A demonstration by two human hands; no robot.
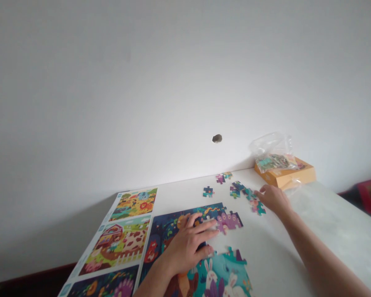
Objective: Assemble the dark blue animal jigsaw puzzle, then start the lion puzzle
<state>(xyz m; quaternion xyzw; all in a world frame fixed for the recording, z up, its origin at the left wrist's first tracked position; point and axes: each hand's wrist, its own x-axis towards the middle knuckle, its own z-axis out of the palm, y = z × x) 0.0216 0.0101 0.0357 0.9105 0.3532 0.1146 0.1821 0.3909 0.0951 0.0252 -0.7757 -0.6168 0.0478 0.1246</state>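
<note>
Being pressed by the left hand (188,247), fingers apart, a colourful part-built cardboard jigsaw (170,231) lies joined; loose teal pieces (244,193) are left far right, by the right hand (273,199), fingers apart.

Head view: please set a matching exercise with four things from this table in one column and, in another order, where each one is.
Things:
1. Left hand
2. Right hand
3. Plastic bag
4. Picture sheet

Places:
A. On top of the orange box
B. Along the left edge of the table
C. On the joined puzzle pieces
D. Beside the loose puzzle pieces

Pairs: 1-C; 2-D; 3-A; 4-B
</note>
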